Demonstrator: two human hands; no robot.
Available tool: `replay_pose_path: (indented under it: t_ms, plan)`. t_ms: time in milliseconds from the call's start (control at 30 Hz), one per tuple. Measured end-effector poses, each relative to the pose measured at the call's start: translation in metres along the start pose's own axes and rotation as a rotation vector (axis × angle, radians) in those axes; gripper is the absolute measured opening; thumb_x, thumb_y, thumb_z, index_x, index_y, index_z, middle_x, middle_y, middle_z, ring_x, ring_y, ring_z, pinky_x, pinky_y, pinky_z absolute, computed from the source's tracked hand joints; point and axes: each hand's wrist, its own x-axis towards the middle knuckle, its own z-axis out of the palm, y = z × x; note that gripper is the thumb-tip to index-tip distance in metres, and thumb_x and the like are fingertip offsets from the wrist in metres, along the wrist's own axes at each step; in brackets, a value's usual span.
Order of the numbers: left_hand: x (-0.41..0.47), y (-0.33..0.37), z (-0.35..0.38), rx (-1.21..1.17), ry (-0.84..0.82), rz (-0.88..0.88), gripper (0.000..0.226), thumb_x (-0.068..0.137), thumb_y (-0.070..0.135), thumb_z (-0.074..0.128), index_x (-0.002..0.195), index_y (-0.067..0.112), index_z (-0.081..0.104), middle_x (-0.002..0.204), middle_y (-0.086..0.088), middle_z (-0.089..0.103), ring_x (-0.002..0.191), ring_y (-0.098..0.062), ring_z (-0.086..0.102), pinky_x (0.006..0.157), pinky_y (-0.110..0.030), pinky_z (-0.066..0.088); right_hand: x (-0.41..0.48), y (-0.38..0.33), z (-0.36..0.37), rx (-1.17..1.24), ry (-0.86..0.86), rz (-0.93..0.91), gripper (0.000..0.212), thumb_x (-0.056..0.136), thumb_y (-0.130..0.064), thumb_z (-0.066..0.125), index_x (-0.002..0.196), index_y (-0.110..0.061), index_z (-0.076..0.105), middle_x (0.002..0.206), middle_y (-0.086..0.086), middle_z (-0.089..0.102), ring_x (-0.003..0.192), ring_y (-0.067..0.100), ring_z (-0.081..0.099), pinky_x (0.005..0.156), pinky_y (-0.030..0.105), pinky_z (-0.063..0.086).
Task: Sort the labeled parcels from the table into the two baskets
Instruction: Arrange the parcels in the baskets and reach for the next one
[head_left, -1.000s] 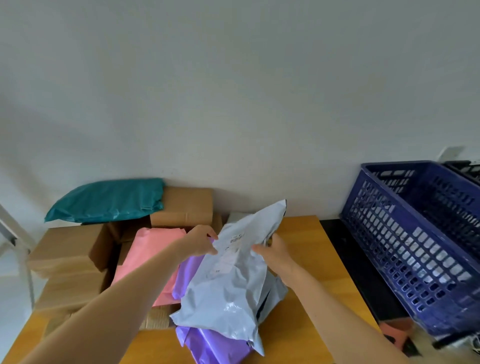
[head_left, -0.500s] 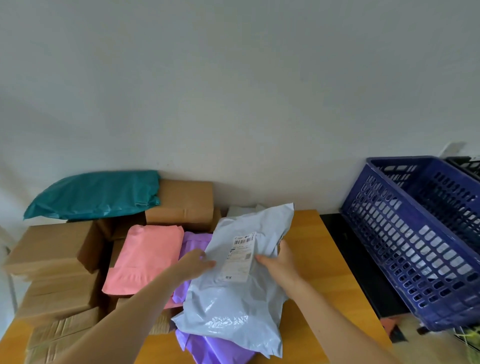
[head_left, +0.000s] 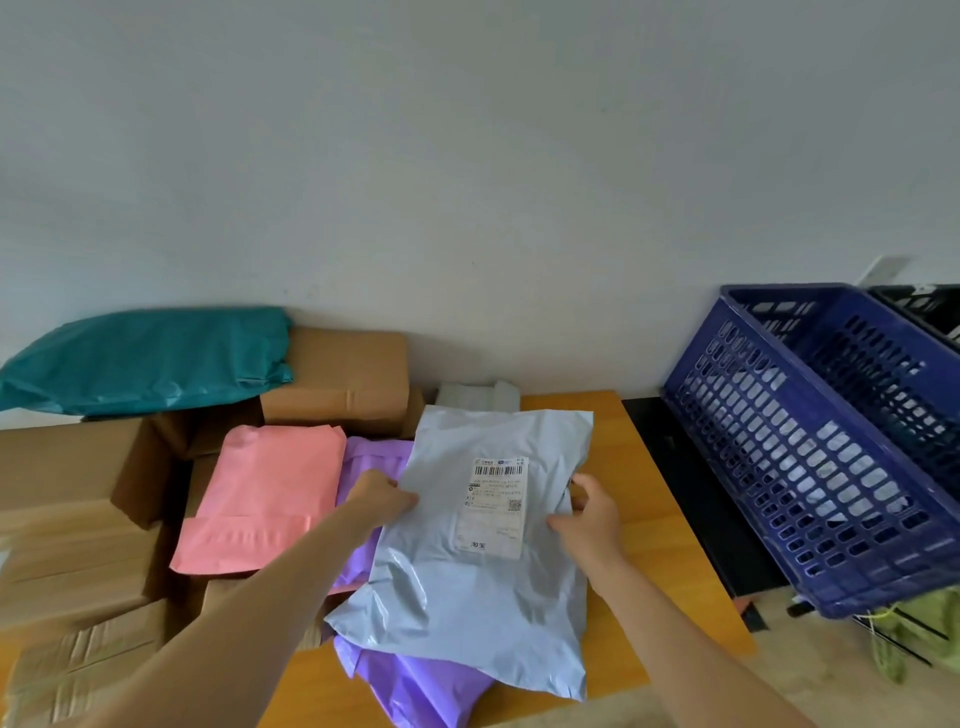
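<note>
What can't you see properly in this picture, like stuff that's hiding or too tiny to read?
Head view only.
- The label on the grey parcel: print too small to read.
- The purple parcel: mostly covered by the grey one.
- The black basket: cut off by the right edge.
- Inside the blue basket: only pale patches show through its holes.

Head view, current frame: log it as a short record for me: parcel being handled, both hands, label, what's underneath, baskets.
parcel: grey parcel, printed side up
label: white, barcode at top
left hand: grips the left edge
right hand: pinches the right edge
underneath: purple parcel on the table
baskets: blue basket to the right; black basket beyond it, mostly cut off
</note>
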Motion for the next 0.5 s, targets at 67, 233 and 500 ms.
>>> replay_pose_path:
  t_ms: [67, 233, 500]
  plan:
    - [-0.002, 0.003, 0.001, -0.05, -0.022, -0.003, 0.028, 0.081, 0.007, 0.072, 0.063, 0.007, 0.051, 0.066, -0.005, 0.049, 0.059, -0.017, 0.048, 0.053, -0.022, 0.04, 0.0, 0.001, -0.004, -0.015, 0.019, -0.005, 0.047, 0.08, 0.008, 0.061, 0.114, -0.024, 0.057, 0.092, -0.008, 0.062, 0.082, 0.008, 0.061, 0.06, 0.024, 0.049]
    - [-0.01, 0.011, -0.004, -0.132, -0.031, 0.049, 0.018, 0.081, 0.001, 0.07, 0.075, 0.007, 0.054, 0.077, -0.007, 0.053, 0.077, -0.024, 0.055, 0.07, -0.03, 0.047, -0.003, -0.003, -0.012, -0.024, 0.034, -0.023, 0.051, 0.082, 0.009, 0.059, 0.121, -0.023, 0.058, 0.089, -0.011, 0.061, 0.079, 0.002, 0.058, 0.054, 0.017, 0.047]
    - [-0.041, 0.045, -0.041, -0.087, 0.066, 0.288, 0.024, 0.08, -0.009, 0.064, 0.099, 0.006, 0.059, 0.081, -0.006, 0.056, 0.083, -0.023, 0.054, 0.074, -0.031, 0.05, -0.014, -0.031, -0.026, 0.021, 0.043, -0.134, 0.059, 0.081, 0.006, 0.067, 0.131, -0.022, 0.054, 0.09, 0.001, 0.064, 0.075, 0.011, 0.064, 0.057, 0.027, 0.057]
